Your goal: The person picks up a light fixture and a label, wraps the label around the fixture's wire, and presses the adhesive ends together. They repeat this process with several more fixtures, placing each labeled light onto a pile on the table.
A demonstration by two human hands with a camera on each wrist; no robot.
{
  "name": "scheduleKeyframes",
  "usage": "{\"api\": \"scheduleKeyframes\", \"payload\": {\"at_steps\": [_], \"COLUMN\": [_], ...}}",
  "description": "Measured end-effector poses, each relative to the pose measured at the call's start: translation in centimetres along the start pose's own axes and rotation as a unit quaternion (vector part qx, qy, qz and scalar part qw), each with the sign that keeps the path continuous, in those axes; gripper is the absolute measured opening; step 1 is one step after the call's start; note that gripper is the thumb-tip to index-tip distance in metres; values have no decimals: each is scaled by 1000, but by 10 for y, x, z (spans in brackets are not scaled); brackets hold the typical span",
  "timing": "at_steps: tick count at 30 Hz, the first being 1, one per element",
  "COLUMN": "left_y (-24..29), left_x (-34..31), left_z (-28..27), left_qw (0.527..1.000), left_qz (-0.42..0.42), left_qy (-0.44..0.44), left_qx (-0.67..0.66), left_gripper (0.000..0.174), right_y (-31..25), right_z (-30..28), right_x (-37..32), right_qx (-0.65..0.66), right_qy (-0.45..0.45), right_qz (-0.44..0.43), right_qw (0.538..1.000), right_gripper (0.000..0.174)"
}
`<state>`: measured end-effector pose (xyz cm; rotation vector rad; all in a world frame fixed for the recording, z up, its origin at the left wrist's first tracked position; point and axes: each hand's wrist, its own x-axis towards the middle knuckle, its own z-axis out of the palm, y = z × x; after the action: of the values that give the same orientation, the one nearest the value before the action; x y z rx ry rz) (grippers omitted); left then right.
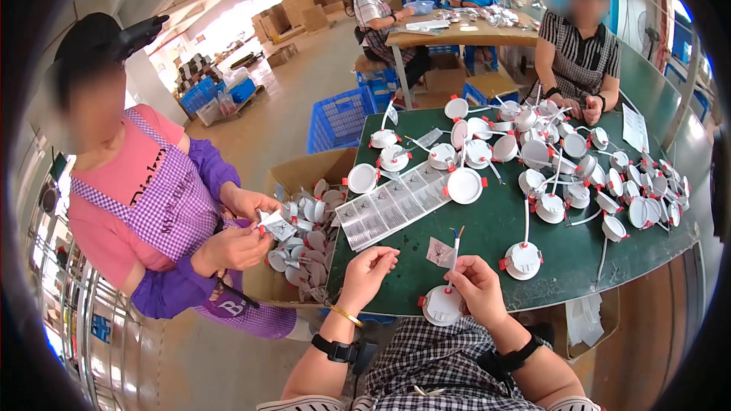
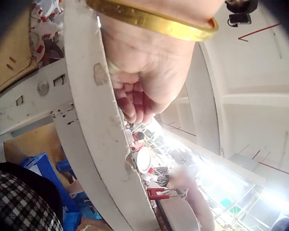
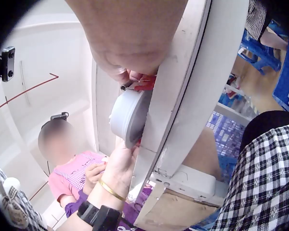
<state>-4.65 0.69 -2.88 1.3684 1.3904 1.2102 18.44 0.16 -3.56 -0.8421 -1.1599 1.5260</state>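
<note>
A round white LED downlight (image 1: 442, 306) with red spring clips stands at the table's near edge, its white cable rising with bare coloured wire ends on top. My right hand (image 1: 480, 288) pinches that cable low down, just above the lamp. A small printed label (image 1: 441, 253) sticks out sideways from the cable. To the left, my left hand (image 1: 368, 280) hovers with loosely curled fingers and nothing visible in them. In the right wrist view the lamp's pale rim (image 3: 127, 115) shows below the right hand. A sheet of printed labels (image 1: 396, 205) lies beyond my hands.
Many more downlights (image 1: 550, 208) crowd the green table (image 1: 411, 289) to the right and back. A cardboard box (image 1: 293, 176) full of lamps stands at the left. Beside it, a person in purple sleeves (image 1: 156, 289) holds a labelled piece. Another person (image 1: 576, 68) sits across.
</note>
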Motion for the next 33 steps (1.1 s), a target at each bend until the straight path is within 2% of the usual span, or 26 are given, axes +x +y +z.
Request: {"api": "scheduleKeyframes", "payload": {"at_steps": [4, 8, 16, 26, 28, 30, 31, 32, 33], "left_y": [1, -2, -6, -8, -5, -2, 0, 4, 11], "left_x": [0, 0, -1, 1, 2, 0, 1, 6, 8], "left_z": [-3, -2, -5, -6, -8, -6, -6, -7, -6], "left_qw": [1000, 1000, 1000, 999, 999, 999, 999, 999, 998], "left_qz": [3, 5, 15, 27, 31, 45, 39, -3, -41], "left_qy": [-12, -8, -13, -22, -17, -16, -21, -38, -32], "left_qx": [25, -12, -14, -30, -29, -8, 9, 11, -36], "left_gripper": [19, 20, 22, 20, 19, 17, 21, 24, 30], "right_y": [6, 1, 2, 1, 7, 2, -1, 0, -19], "right_z": [1, 2, 4, 5, 4, 7, 6, 5, 9], "right_x": [0, -1, 0, 1, 3, 4, 8, 15, 19], "right_qx": [7, 27, 13, -12, -1, 7, -35, -30, -34], "right_qy": [15, 16, 29, 33, 36, 33, 3, -2, -18], "right_qz": [-24, 7, -14, 3, -31, 16, 2, 9, 72], "right_qw": [1000, 999, 999, 999, 999, 999, 999, 999, 997], "right_gripper": [16, 16, 16, 15, 15, 14, 12, 13, 14]}}
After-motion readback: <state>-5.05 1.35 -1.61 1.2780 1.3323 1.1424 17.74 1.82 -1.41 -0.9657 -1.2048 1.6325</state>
